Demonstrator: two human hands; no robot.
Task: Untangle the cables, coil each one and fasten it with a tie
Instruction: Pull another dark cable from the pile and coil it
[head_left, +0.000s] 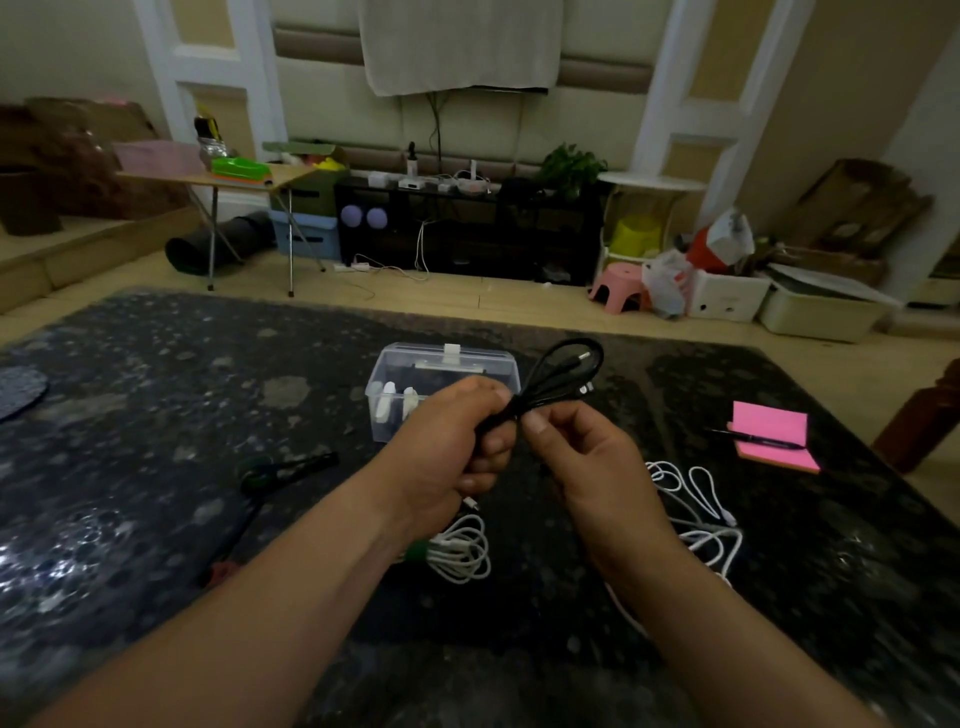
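The left hand (457, 441) clamps the folded black cable (558, 376); the right hand (582, 457) pinches it just beside. Loosen either grip and the loops above could spring apart before a tie goes on.

The table (156, 415) is black, speckled grey. The held cable (563, 374) is black; coiled cables (462, 553) below are white; the notepad (774, 434), right, is pink.
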